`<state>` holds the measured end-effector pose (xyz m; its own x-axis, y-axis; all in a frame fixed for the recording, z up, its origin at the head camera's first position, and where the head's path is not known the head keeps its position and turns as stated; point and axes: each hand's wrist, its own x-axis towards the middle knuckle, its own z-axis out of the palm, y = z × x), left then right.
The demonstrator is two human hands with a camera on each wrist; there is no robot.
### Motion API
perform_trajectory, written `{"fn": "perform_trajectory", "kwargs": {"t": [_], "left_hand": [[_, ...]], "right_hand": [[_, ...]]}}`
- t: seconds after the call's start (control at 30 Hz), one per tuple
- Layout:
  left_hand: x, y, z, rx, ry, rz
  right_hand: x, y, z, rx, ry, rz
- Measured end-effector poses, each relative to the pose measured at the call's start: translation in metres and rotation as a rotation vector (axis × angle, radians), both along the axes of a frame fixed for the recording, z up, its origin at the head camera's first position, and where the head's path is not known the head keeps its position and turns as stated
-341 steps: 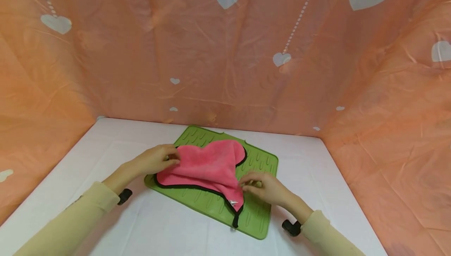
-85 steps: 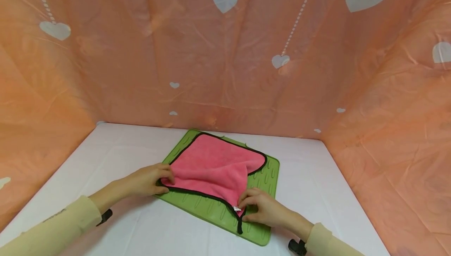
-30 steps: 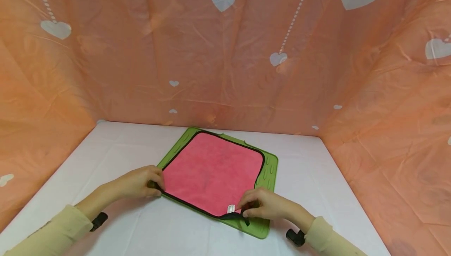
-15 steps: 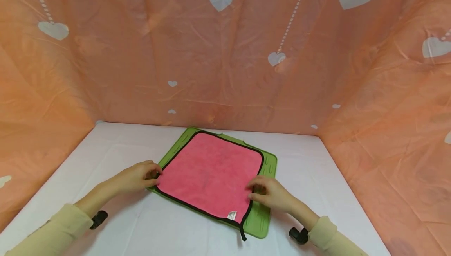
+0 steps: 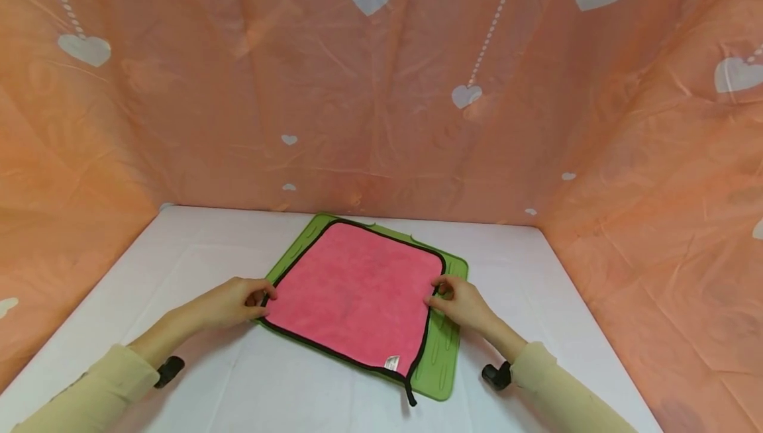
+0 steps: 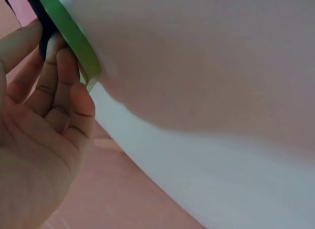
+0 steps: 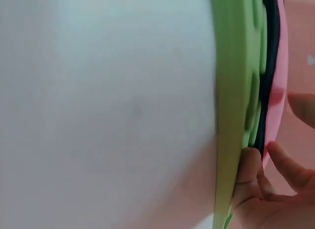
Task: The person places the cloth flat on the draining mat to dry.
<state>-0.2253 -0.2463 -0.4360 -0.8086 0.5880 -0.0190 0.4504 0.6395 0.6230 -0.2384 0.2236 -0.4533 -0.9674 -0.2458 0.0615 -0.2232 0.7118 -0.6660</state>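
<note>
Table [image 5: 238,386] carries the mat [image 5: 444,360]; the cloth [image 5: 357,294] lies flat on it. Cloth looks soft, light, limp, so you grip it at the black hem. Your left hand [image 5: 232,302] pinches the left corner, your right hand [image 5: 461,302] pinches the right edge.

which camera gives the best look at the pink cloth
The head view: the whole pink cloth lies flat on the green mat, black trim all round. The right wrist view shows only a thin pink edge; the left wrist view shows just a scrap of dark trim.
</note>
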Motion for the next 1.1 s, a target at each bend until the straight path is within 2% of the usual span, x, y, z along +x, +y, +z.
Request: {"fn": "perform_trajectory", "kwargs": {"t": [0.1, 0.23, 0.37, 0.57, 0.7, 0.87, 1.0, 1.1], "left_hand": [[0.000, 0.000, 0.000, 0.001, -0.008, 0.001], [0.000, 0.000, -0.002, 0.008, -0.021, -0.006], [0.002, -0.001, -0.003, 0.013, -0.029, -0.011], [0.003, 0.000, -0.002, 0.018, -0.023, 0.012], [0.002, 0.001, 0.000, 0.005, -0.004, 0.036], [0.002, 0.003, 0.000, -0.019, 0.056, 0.061], [0.006, 0.005, -0.002, -0.056, 0.218, 0.073], [0.008, 0.010, -0.003, -0.098, 0.358, 0.071]], "right_hand": [[-0.012, 0.007, 0.000, -0.064, -0.046, -0.058], [-0.029, 0.014, 0.000, -0.203, -0.112, -0.115], [-0.042, 0.017, -0.001, -0.310, -0.140, -0.124], [-0.054, 0.016, -0.002, -0.368, -0.152, -0.127], [-0.058, 0.016, -0.001, -0.290, -0.122, -0.161], [-0.057, 0.018, 0.000, -0.045, 0.010, -0.135], [-0.050, 0.016, -0.002, 0.057, 0.152, -0.084], [-0.042, 0.014, -0.002, 0.097, 0.202, -0.021]]}}
